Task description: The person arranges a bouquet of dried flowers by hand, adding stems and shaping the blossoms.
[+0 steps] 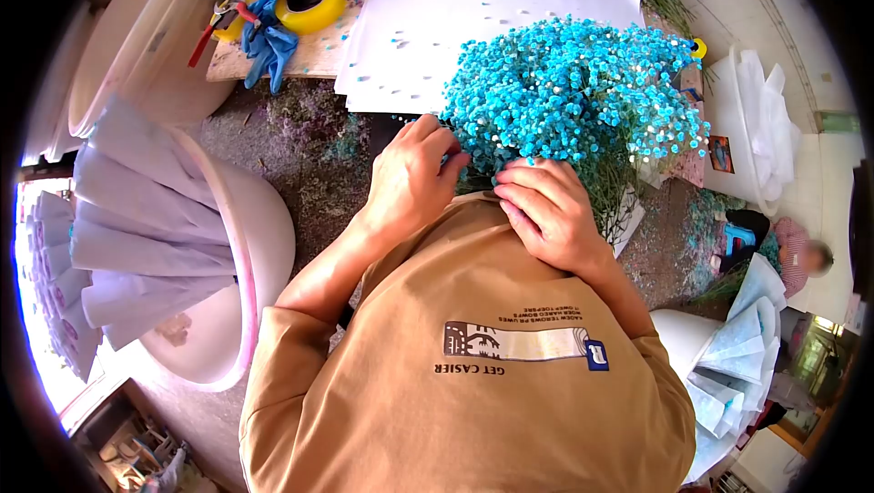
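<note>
Close to my body, at the near edge of the table, lies a large bunch of small blue flowers [564, 92] with green stems pointing down to the right. My left hand [414, 170] is at the bunch's lower left side, its fingers curled together; whatever they pinch is too small to make out. At the lower edge of the blossoms is my right hand [546, 211], fingers bent and pressed together against the flowers, their tips partly hidden. White paper sheets [410, 29] lie under and behind the bunch, dotted with loose petals.
Blue gloves [270, 42], red-handled pliers [202, 42] and yellow tape [314, 10] sit at the back left. White tubs [264, 220] with wrapped paper cones [146, 220] stand to the left. More tubs [678, 338] and a person [797, 256] are at the right.
</note>
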